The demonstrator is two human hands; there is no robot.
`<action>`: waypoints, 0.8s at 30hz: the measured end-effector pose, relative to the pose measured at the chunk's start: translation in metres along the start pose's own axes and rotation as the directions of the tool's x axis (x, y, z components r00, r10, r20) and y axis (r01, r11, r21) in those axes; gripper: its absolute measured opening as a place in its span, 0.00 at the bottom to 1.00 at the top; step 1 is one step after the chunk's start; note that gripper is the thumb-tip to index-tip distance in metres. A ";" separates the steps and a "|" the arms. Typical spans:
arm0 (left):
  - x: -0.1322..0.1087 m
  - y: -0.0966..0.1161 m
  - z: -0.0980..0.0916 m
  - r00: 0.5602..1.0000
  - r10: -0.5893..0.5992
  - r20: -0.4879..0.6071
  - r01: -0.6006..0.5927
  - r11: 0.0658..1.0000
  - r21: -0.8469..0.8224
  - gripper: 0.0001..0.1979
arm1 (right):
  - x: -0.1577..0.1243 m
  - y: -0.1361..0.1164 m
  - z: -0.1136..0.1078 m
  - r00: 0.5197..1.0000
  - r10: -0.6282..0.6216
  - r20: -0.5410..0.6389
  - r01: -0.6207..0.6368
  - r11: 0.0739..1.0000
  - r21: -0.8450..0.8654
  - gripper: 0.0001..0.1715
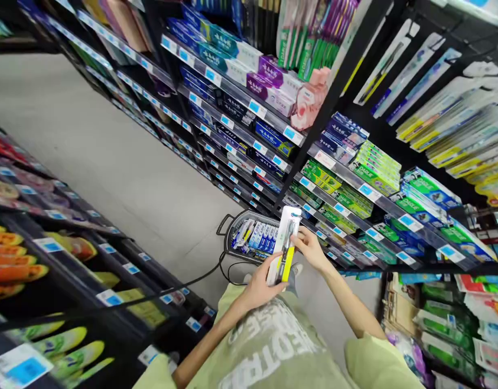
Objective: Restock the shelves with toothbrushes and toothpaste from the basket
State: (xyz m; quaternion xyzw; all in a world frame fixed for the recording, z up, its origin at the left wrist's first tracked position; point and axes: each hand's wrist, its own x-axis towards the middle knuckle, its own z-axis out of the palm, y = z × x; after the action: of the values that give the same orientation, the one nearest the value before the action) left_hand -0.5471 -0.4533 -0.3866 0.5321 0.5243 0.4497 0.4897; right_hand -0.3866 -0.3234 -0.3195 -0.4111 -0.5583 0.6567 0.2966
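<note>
Person's two bare hands at a supermarket shelf, seen from head height. Toothbrush pkg (286,244), a long white card w/ clear front and yellow lower strip, is held up before the torso, approx. 4-5 o'clock from centre of view, its top end tipped toward 12-1 o'clock.

L hand (260,285) is at the pkg's 7 o'clock: fingers closed round the lower end, thumb on the front. R hand (311,249) is at its 3 o'clock: fingers drawn in narrow, pinching the long edge; far-side fingertips hidden, so can't tell how deep that grip goes.

Handling, est.: v. light; card backing stiff but prob. bends if squeezed across the middle; plastic front looks smooth, so maybe a bit slippery. Clear cover could dent under hard thumb pressure. Best hold: lower end or both long edges, light pinch; top end w/ its hang hole OK for one-hand carry. Brush itself prob. rigid, not fragile.

Nearby: basket (227,243) at the pkg's 9-10 o'clock, low near the floor, w/ blue-and-white boxes (265,236) inside; pkg overlaps its near end in view. Shelf of green toothpaste boxes (372,172) at 2-3 o'clock from centre; hanging toothbrush packs (447,127) farther out, approx. 2-3 o'clock.
</note>
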 end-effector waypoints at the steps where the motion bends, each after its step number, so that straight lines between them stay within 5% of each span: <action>1: -0.001 0.001 -0.003 1.000 -0.002 -0.012 0.002 1.000 0.021 0.38 | -0.002 0.004 0.001 0.999 0.006 -0.046 -0.004 1.000 0.031 0.25; 9: -0.010 -0.012 -0.011 1.000 0.023 -0.021 -0.025 0.998 -0.058 0.33 | -0.005 0.008 -0.010 0.982 0.017 -0.190 -0.002 0.997 0.075 0.27; 17: -0.009 -0.015 -0.005 0.999 -0.017 -0.031 0.014 0.994 -0.107 0.30 | -0.008 0.006 -0.013 0.983 0.018 -0.184 -0.004 0.997 0.075 0.29; 24: -0.005 -0.037 0.008 0.990 -0.082 -0.112 0.075 0.995 -0.069 0.29 | -0.008 0.010 -0.019 0.973 -0.008 -0.229 0.026 0.997 0.073 0.32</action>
State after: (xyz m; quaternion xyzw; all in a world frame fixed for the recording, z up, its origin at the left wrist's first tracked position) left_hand -0.5435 -0.4603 -0.4245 0.4682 0.5573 0.4765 0.4931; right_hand -0.3660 -0.3228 -0.3284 -0.4674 -0.4988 0.6233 0.3798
